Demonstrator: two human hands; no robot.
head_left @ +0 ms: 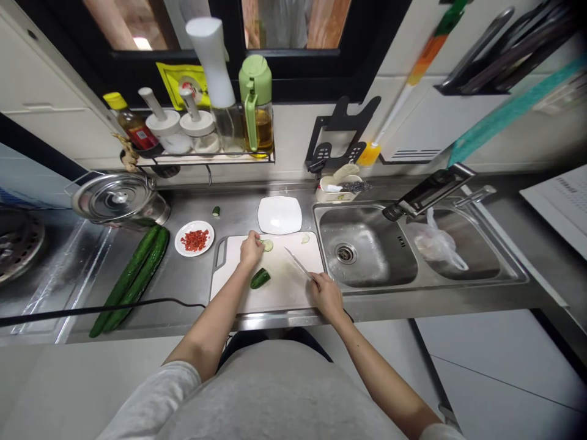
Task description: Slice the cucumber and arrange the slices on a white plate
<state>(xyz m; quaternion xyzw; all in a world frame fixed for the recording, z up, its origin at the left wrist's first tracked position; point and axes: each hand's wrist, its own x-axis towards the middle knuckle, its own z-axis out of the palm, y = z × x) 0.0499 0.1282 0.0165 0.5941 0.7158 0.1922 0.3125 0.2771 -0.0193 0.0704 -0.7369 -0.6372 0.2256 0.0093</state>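
Note:
On the white cutting board (238, 293), my left hand (251, 249) is closed with its fingertips at a pale cucumber slice (268, 245) near the far edge. My right hand (327, 296) grips a knife (297, 261) by its handle at the board's right side, the blade pointing up and left. Between my hands lies a short cut piece of cucumber (260, 278) with dark green skin. Another cucumber slice (306, 239) rests by the far right corner, apart from both hands.
Left of the board are two whole cucumbers (131, 275), a plate of chopped red bits (195, 239) and a cucumber end (216, 211). A white dish (279, 215) touches or nearly touches the board's far edge. The sink (367, 244) lies right; a lidded pot (120, 198) stands far left.

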